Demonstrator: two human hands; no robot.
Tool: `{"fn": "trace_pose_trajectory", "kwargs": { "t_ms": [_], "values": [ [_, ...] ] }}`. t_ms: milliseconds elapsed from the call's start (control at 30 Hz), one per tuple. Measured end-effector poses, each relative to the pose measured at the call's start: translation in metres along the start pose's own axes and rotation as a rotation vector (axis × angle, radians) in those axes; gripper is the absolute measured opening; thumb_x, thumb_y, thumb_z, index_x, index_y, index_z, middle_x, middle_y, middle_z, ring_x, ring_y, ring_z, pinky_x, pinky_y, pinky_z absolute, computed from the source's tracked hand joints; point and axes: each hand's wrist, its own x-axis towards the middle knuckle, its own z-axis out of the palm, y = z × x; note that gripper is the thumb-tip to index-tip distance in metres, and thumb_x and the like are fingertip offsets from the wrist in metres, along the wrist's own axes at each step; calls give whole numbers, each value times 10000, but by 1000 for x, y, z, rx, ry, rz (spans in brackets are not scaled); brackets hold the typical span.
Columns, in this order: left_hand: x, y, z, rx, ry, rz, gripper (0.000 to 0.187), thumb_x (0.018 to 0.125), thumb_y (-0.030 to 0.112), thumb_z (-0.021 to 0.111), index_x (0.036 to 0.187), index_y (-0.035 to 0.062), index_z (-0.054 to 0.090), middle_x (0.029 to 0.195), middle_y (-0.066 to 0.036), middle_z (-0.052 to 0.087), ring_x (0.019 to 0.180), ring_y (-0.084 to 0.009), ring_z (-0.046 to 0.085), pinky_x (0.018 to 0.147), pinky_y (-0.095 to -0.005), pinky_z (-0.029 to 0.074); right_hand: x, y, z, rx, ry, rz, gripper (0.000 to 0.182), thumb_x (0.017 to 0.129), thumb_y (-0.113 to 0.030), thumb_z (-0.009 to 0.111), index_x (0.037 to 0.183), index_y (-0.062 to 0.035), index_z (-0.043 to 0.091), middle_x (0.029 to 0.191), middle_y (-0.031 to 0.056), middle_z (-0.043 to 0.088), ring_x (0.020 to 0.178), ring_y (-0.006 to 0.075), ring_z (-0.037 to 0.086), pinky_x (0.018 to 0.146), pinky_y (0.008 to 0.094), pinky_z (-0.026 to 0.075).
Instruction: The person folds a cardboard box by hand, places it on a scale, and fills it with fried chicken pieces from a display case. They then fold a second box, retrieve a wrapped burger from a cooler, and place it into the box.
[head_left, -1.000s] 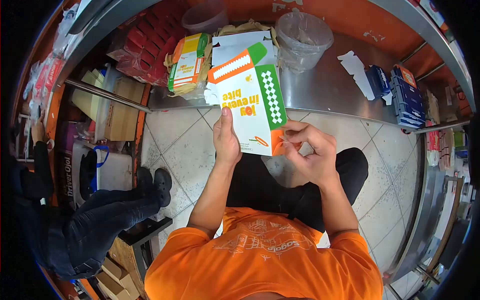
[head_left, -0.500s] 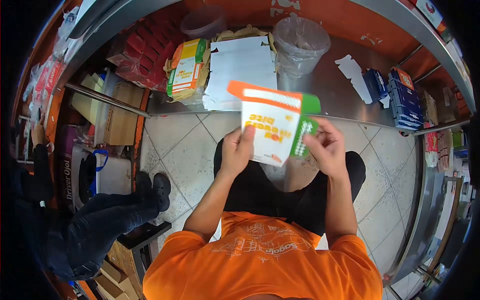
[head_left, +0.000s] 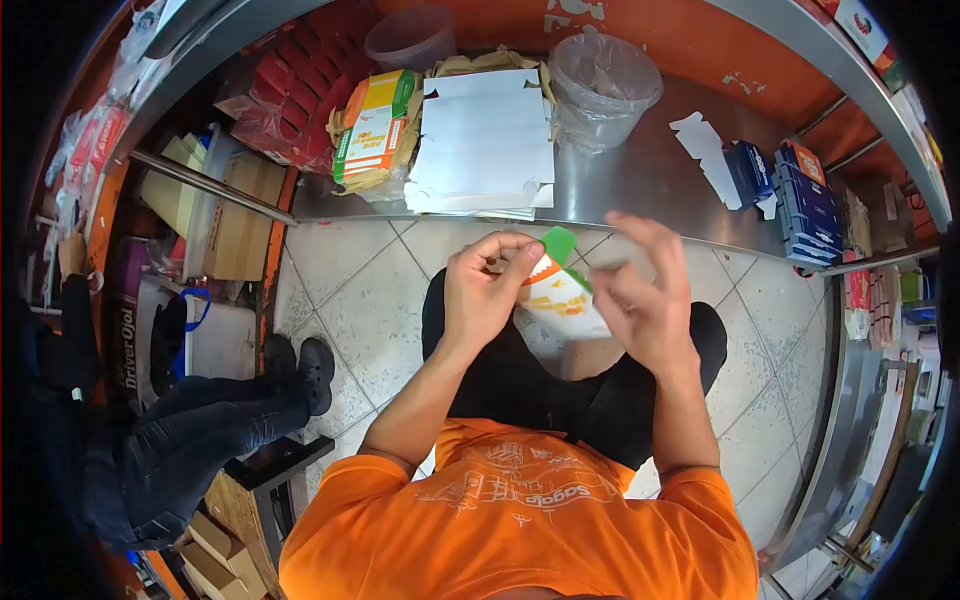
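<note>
1. Left hand (head_left: 487,290) clamps the printed carton (head_left: 565,305) between thumb and fingers beside its green flap (head_left: 558,246), above the worker's lap (head_left: 545,385)
2. Right hand (head_left: 650,300), blurred, spreads its fingers apart at the carton's other side; from where I stand, I cannot tell whether they touch it
3. Beyond the hands, white card sheets (head_left: 482,140) lie on a metal shelf (head_left: 645,190), between printed flat cartons (head_left: 370,135) and a clear tub (head_left: 603,105)
</note>
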Motion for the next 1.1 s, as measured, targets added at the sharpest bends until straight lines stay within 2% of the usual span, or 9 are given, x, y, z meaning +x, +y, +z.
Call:
{"fn": "trace_pose_trajectory", "kwargs": {
  "t_ms": [33, 100, 167, 233, 333, 467, 867, 1033, 1100],
  "values": [
    [1, -2, -5, 1, 4, 1, 234, 908, 226, 706, 929, -7, 698, 754, -1, 657, 594, -30, 545, 516, -195, 420, 4, -6, -6, -95, -66, -117, 101, 730, 22, 702, 747, -17, 611, 1012, 76, 693, 921, 293, 623, 822, 408, 500],
    [5, -3, -16, -88, -194, -201, 208, 901, 201, 710, 941, -3, 703, 736, -3, 653, 643, -48, 575, 584, -197, 458, 1, -3, -5, -59, -139, -162, 107, 721, 12, 707, 754, -22, 612, 975, 55, 708, 926, 276, 619, 810, 380, 499],
    [8, 4, -25, -197, -275, -248, 139, 879, 116, 715, 945, -7, 712, 824, -33, 685, 714, -68, 593, 656, -210, 477, -4, 3, -4, 313, -292, 73, 98, 727, 23, 698, 750, -27, 617, 1012, 58, 708, 906, 260, 622, 795, 366, 501],
    [10, 0, -30, -217, -481, -167, 145, 869, 146, 732, 919, 10, 737, 779, -29, 689, 718, -59, 582, 653, -219, 462, -3, 5, -2, 375, -275, 90, 104, 718, 39, 703, 763, -31, 641, 990, 57, 716, 877, 238, 626, 769, 342, 505],
    [7, 5, -25, -239, -481, -196, 124, 852, 118, 742, 905, 6, 745, 848, -56, 716, 767, -82, 619, 694, -232, 485, 4, 3, 1, 329, -171, -39, 176, 682, 61, 730, 826, -31, 688, 878, 61, 717, 833, 224, 634, 735, 315, 513],
    [5, 4, -25, -235, -496, -199, 112, 853, 99, 737, 916, 7, 744, 876, -70, 724, 786, -91, 632, 723, -238, 498, 3, 2, 5, 354, -159, -62, 172, 682, 67, 730, 817, -31, 689, 873, 60, 713, 838, 226, 639, 742, 317, 513],
    [5, 2, -20, -251, -501, -156, 141, 865, 99, 727, 952, -11, 737, 900, -78, 728, 804, -85, 637, 742, -230, 506, -4, 13, 8, 385, -162, 0, 162, 690, 56, 750, 813, -38, 703, 849, 54, 705, 864, 236, 646, 751, 331, 517],
    [7, -3, -16, -241, -539, -140, 125, 872, 101, 722, 935, -7, 729, 877, -54, 719, 787, -72, 627, 719, -226, 496, -8, 29, 13, 488, -243, 63, 225, 698, 40, 760, 905, -47, 744, 982, 82, 675, 895, 225, 640, 765, 324, 516],
    [9, -8, -19, -302, -592, -247, 117, 885, 116, 714, 910, 1, 710, 852, -28, 701, 788, -64, 620, 719, -223, 489, -9, 27, 11, 525, -272, 120, 295, 715, 17, 758, 996, -71, 746, 1035, 93, 653, 898, 226, 639, 778, 310, 511]
  ]
}}
